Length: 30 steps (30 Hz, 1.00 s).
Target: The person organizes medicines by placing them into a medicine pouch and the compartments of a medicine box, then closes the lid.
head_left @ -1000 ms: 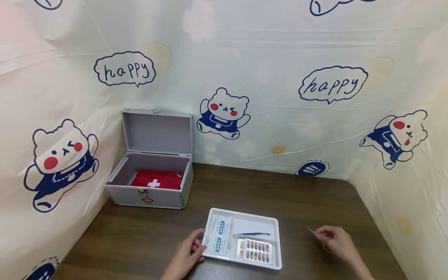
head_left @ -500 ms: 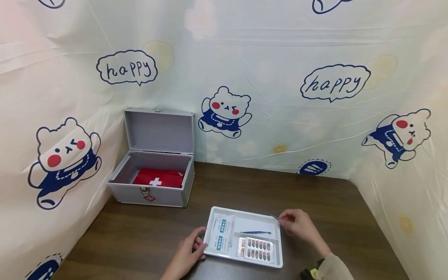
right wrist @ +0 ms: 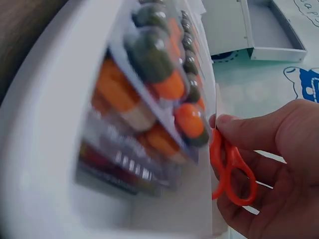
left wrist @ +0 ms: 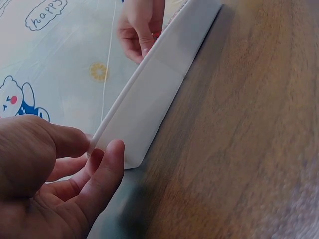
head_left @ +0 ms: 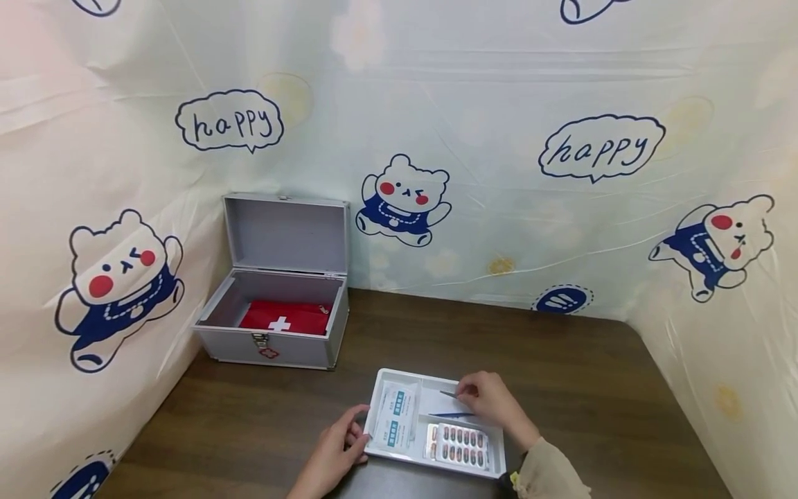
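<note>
A white divided tray (head_left: 436, 468) lies on the table, and my left hand (head_left: 332, 449) grips its left side. In the left wrist view, the thumb and fingers (left wrist: 107, 174) hold the tray's corner. My right hand (head_left: 495, 404) is over the upper right compartment, holding red-handled scissors (right wrist: 230, 157) by the handles. The blades point left in the head view. Under them lies a slim blue pointed tool (head_left: 450, 415). Capsule blister packs (head_left: 461, 445) fill the lower right compartment. White packets with blue labels (head_left: 397, 416) lie in the left one.
A silver metal case (head_left: 274, 351) stands open at the back left, its lid (head_left: 289, 235) raised. Inside is a red pouch (head_left: 305, 317) with a white cross. Behind the brown table (head_left: 561, 360) hangs a printed cloth (head_left: 499, 69), which also runs along both sides.
My right hand has carried the scissors left, from the table's right side to over the tray's upper right compartment. The left hand stays at the tray's side.
</note>
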Available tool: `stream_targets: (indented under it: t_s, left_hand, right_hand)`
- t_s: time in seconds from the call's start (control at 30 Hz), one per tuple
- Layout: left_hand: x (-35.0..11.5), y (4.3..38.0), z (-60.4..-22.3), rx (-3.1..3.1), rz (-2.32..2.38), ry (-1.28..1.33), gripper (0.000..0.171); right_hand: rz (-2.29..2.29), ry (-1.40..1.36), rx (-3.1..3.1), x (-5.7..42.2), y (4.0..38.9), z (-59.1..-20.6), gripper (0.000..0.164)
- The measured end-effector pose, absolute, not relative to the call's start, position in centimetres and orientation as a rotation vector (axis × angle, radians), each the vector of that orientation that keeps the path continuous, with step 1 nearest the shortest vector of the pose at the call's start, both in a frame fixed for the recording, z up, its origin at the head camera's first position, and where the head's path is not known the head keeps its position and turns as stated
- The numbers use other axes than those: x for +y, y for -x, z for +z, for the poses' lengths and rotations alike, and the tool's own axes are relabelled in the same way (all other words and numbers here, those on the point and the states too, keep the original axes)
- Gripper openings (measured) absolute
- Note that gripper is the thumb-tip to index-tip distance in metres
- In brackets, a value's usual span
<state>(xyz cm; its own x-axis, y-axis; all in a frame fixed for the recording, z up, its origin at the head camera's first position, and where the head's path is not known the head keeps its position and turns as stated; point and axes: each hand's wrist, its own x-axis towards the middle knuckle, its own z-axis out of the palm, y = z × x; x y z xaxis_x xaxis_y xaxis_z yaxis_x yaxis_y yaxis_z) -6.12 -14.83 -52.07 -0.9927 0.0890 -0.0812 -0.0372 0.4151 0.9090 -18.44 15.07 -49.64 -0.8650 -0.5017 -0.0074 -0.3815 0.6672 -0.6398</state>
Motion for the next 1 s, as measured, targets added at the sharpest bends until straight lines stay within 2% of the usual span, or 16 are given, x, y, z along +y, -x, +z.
stream_targets:
  t_s: [0.3, 0.53, 0.63, 0.83, 1.0]
  left_hand:
    - [-14.6, 6.4, -51.9, 2.571, 1.607, -0.029, 0.047]
    - [-14.5, 6.5, -52.0, 2.533, 1.618, -0.021, 0.048]
    - [-14.7, 6.5, -52.1, 2.523, 1.619, -0.033, 0.048]
    - [-16.4, 6.4, -52.0, 2.513, 1.600, -0.092, 0.047]
    - [-20.5, 7.8, -49.6, 2.892, 1.486, -0.160, 0.035]
  right_hand:
    - [-0.954, 0.730, 2.784, 14.9, 18.3, -49.7, 0.012]
    - [-1.043, 0.549, 2.907, 16.5, 17.3, -49.6, 0.011]
    - [-1.041, 0.423, 2.968, 17.6, 16.8, -49.7, 0.020]
    - [-0.994, 0.235, 2.941, 20.2, 15.4, -50.1, 0.050]
    - [-1.025, 0.165, 2.786, 21.7, 13.8, -50.3, 0.052]
